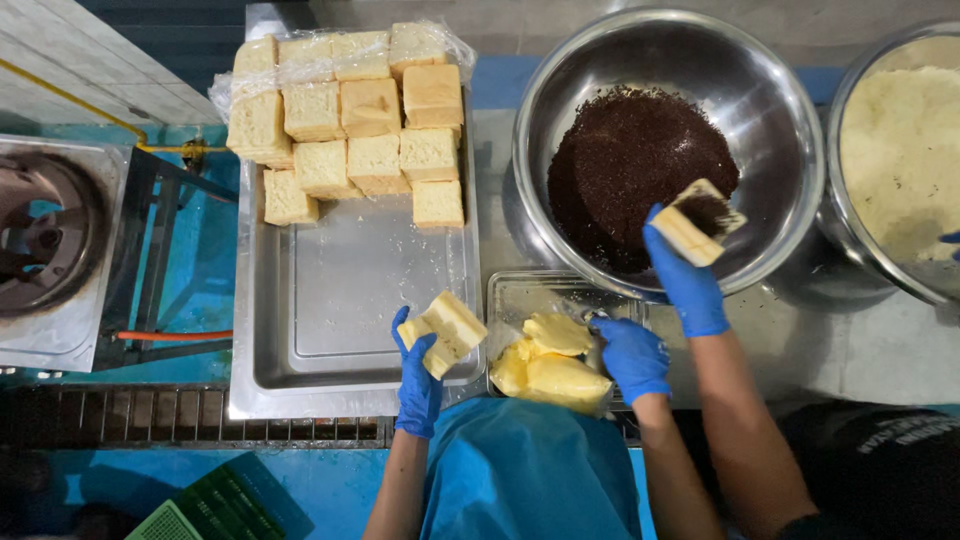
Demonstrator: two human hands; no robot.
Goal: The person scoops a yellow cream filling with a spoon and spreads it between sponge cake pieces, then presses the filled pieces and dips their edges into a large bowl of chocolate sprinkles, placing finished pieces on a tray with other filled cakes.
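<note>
My left hand, in a blue glove, holds a thick slice of white bread over the near right corner of a steel tray. My right hand, also gloved, rests at a small steel container of yellow butter and seems closed on a small utensil, mostly hidden. A co-worker's gloved hand holds another bread slice, dark sprinkles on its face, over a big steel bowl of dark chocolate sprinkles.
Several bread slices are stacked at the tray's far end, partly on clear plastic. A second steel bowl with pale grated topping stands at the right. A gas burner sits at the left. A blue apron is below.
</note>
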